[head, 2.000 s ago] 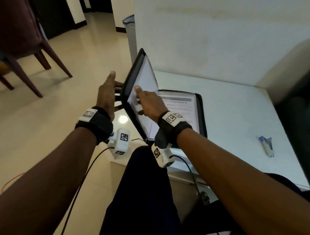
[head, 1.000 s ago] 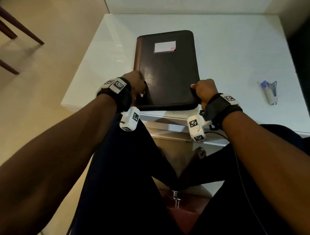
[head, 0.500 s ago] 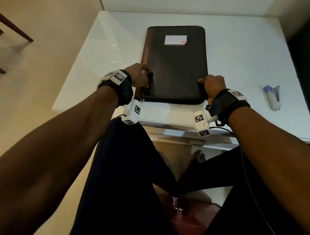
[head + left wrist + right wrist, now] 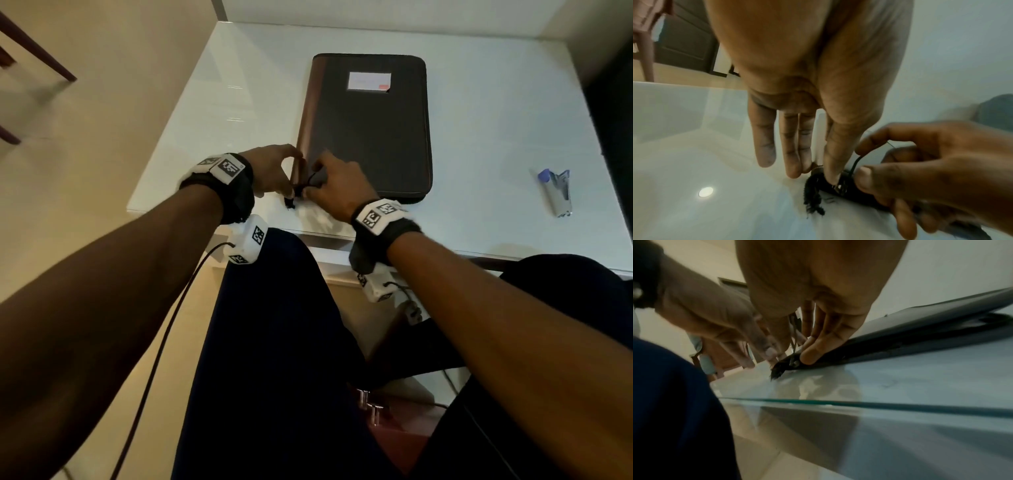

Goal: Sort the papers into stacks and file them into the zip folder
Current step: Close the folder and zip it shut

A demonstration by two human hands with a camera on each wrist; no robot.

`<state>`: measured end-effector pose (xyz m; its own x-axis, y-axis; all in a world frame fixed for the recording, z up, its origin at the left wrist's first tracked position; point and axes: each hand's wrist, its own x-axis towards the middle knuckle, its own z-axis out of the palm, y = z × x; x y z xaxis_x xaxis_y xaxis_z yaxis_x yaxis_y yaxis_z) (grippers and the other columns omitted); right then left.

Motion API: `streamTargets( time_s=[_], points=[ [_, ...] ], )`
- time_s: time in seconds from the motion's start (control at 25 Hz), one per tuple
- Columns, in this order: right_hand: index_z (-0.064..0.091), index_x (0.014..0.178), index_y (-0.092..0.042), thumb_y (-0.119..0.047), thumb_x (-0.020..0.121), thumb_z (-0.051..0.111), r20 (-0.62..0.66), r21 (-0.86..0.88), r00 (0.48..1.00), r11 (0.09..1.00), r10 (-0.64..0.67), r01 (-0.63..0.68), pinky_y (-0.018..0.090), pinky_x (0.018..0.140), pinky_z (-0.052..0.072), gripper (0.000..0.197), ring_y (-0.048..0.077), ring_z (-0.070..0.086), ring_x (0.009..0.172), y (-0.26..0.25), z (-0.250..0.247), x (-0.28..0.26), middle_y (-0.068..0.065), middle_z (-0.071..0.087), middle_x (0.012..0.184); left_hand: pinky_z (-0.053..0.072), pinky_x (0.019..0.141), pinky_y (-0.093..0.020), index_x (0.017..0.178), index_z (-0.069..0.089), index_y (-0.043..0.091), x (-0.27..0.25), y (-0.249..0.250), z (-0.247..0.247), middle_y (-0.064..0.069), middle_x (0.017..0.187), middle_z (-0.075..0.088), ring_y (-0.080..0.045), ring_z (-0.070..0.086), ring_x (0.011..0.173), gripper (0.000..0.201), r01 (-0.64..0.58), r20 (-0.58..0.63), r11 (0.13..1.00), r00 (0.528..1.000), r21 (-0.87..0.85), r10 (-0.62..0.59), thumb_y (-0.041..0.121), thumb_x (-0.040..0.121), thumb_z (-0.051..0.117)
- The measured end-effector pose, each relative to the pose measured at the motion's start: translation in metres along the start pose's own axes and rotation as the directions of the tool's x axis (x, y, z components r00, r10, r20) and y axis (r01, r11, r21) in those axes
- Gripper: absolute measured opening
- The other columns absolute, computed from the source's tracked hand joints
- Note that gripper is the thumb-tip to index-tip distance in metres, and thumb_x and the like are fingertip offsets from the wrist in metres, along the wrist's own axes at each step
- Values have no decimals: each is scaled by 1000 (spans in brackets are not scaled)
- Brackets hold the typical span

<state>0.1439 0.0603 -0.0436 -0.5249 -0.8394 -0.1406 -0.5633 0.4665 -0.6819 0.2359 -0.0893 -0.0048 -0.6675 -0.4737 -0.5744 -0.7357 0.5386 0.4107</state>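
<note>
The black zip folder (image 4: pixel 370 130) lies closed and flat on the white table (image 4: pixel 239 102), its white label toward the far end. No papers show. Both hands meet at its near-left corner. My left hand (image 4: pixel 284 171) pinches that corner beside the frayed zip tail (image 4: pixel 813 199), thumb and fingertips pointing down (image 4: pixel 818 172). My right hand (image 4: pixel 323 183) pinches the thin black zip pull cord (image 4: pixel 856 162) just above the metal slider (image 4: pixel 838 186). In the right wrist view my right thumb (image 4: pixel 809 356) presses the folder's edge (image 4: pixel 920 331) next to the slider (image 4: pixel 794 361).
A blue and grey stapler (image 4: pixel 556 193) lies on the table at the right. The table's near glass edge (image 4: pixel 879 404) runs just in front of my legs. A chair leg (image 4: pixel 37 51) stands on the floor at far left.
The folder was shut and laid flat. Half a second ago each hand held one near corner; my right hand has since crossed left to the zip pull beside my left hand.
</note>
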Motion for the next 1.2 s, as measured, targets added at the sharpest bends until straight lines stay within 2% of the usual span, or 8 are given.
streamTargets(
  time_s=[0.16,0.32,0.44,0.64,0.76,0.92,1.08,1.2],
  points=[
    [64,120,-13,-23,93,69,-40,-176,996,982,-80,72,32,81,56,29,25,69,92,-15,20,9,7,70,106,48,98,-38,152,44,31,1,10,2,-5,127,68,-28,61,117,78,-114,-49,972,991,204,126,15,85,81],
    [48,143,-5,-22,97,64,15,-343,994,933,-105,104,39,84,57,51,33,68,100,-20,29,6,15,67,113,46,102,-38,150,45,28,6,11,1,-10,129,68,-31,60,120,80,-122,-38,963,990,239,135,12,82,83],
    [47,142,-2,-19,103,54,55,-392,991,911,-120,131,38,81,53,43,34,66,103,-24,29,-1,17,65,114,48,102,-43,150,41,24,12,13,5,-17,125,67,-35,62,117,79,-113,-59,952,989,285,135,9,83,81],
    [64,121,-6,-22,105,51,67,-381,995,920,-70,90,46,88,52,26,36,63,106,-30,28,-10,16,65,115,52,90,-45,148,37,26,26,11,7,-22,120,65,-37,63,104,77,-89,-81,938,989,335,122,12,85,80],
    [64,121,-6,-22,106,50,79,-347,996,935,-51,76,42,88,50,26,34,62,107,-25,30,-12,16,65,117,50,84,-40,148,37,26,31,10,7,-21,115,65,-33,60,97,79,-83,-83,936,990,341,118,14,84,81],
    [64,117,-5,-19,103,51,-1,-312,1000,950,-24,23,39,84,48,24,35,64,104,-18,34,-9,16,67,113,50,83,-40,148,34,24,32,14,10,-15,105,61,-33,60,94,87,-79,-77,934,991,348,113,15,80,86],
    [62,117,-6,-20,101,53,-32,-283,999,958,37,-44,32,77,38,23,35,63,104,-6,30,-11,16,67,114,53,82,-44,151,29,23,35,18,13,-23,119,63,-38,63,98,92,-69,-74,911,991,407,108,17,79,86],
    [62,115,-5,-18,100,51,-67,-290,995,952,79,-95,34,76,37,23,38,62,104,7,27,-16,18,66,115,52,84,-46,152,28,23,35,20,13,-25,123,60,-43,62,108,100,-46,-70,902,994,428,85,17,74,91]
  ],
)
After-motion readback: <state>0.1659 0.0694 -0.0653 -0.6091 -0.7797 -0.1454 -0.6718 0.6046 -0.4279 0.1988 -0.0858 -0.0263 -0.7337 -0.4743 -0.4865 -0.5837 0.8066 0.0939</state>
